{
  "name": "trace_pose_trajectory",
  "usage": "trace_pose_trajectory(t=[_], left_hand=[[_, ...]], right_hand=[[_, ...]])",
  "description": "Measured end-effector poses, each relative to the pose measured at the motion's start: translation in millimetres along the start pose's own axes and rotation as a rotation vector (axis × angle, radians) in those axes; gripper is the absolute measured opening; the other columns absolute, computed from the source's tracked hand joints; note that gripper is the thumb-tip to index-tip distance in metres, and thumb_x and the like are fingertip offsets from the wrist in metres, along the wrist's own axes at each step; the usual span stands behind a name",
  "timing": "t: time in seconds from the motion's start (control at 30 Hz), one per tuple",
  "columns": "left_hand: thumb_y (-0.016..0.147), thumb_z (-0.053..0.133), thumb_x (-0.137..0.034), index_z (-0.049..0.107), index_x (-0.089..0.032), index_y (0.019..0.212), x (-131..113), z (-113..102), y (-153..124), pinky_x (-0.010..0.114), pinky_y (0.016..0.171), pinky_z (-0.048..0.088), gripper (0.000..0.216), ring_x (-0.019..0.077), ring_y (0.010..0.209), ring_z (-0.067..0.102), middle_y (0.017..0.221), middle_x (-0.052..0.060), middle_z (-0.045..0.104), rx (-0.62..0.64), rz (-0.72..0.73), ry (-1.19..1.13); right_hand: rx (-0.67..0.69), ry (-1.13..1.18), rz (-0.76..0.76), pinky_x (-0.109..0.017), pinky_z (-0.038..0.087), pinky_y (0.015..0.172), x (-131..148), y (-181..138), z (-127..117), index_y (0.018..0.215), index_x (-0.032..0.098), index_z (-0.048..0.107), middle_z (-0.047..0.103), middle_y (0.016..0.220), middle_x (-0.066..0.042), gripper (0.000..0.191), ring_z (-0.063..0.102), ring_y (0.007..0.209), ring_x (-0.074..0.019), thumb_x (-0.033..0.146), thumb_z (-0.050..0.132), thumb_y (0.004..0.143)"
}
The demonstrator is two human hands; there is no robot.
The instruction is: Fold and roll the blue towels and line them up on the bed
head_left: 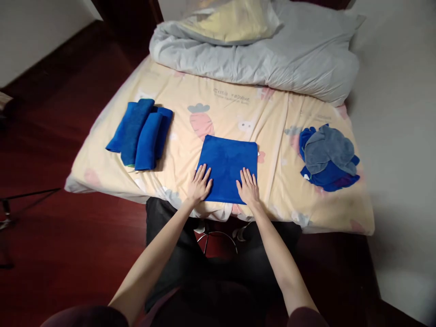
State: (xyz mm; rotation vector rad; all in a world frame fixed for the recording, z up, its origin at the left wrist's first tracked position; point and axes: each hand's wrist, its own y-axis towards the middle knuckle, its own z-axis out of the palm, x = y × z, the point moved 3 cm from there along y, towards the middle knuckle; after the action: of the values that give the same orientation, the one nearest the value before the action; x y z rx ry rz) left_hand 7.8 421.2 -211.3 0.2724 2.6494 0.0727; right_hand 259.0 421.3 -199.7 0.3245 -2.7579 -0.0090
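A blue towel (227,165) lies spread flat near the front edge of the bed, roughly square, with a small white tag at its right side. My left hand (200,184) rests flat on its left edge with the fingers stretched out. On the right edge, my right hand (248,186) lies flat too, fingers extended. Neither hand grips the cloth. To the left is a stack of rolled blue towels (148,141). Over on the right sits a crumpled heap of cloths, a grey cloth (329,150) on top of blue cloths (335,178).
The bed (231,113) has a yellow sheet printed with carrots and rabbits. At its far end lie a rolled grey quilt (238,68) and a yellow bundle in clear plastic (235,22). A wall (402,136) stands close on the right. Thin black stand legs (30,194) show at left.
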Motion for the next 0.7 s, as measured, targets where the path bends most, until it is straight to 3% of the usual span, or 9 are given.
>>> trace_pose_trajectory(t=[0.23, 0.53, 0.7], left_hand=[[0.104, 0.03, -0.045, 0.031, -0.021, 0.165, 13.5, -2.2, -24.5, 0.047, 0.133, 0.01, 0.066, 0.0227, 0.162, 0.014, 0.173, 0.008, 0.018, -0.024, -0.093, 0.038], [0.104, 0.03, -0.044, 0.029, -0.016, 0.165, 8.9, -3.9, -24.4, 0.049, 0.133, 0.006, 0.067, 0.0283, 0.162, 0.014, 0.174, 0.007, 0.016, -0.031, -0.086, -0.004], [0.102, 0.033, -0.043, 0.03, -0.017, 0.165, 7.5, -8.5, -25.9, 0.049, 0.133, 0.008, 0.068, 0.026, 0.162, 0.015, 0.173, 0.01, 0.019, -0.002, -0.111, 0.015]], right_hand=[[-0.063, -0.019, 0.07, -0.052, 0.015, 0.132, -14.2, -41.3, -2.8, 0.166, 0.016, 0.028, 0.026, 0.171, -0.011, 0.063, 0.021, 0.161, -0.0252, 0.043, 0.027, 0.109], [-0.043, -0.036, 0.079, -0.052, 0.011, 0.132, -14.9, -40.3, 2.0, 0.166, 0.012, 0.026, 0.02, 0.173, -0.012, 0.065, 0.016, 0.162, -0.0245, 0.043, 0.023, 0.109], [-0.032, -0.063, 0.081, -0.051, 0.01, 0.132, -14.7, -41.1, 3.4, 0.166, 0.011, 0.025, 0.019, 0.173, -0.012, 0.066, 0.016, 0.162, -0.0242, 0.045, 0.022, 0.109]])
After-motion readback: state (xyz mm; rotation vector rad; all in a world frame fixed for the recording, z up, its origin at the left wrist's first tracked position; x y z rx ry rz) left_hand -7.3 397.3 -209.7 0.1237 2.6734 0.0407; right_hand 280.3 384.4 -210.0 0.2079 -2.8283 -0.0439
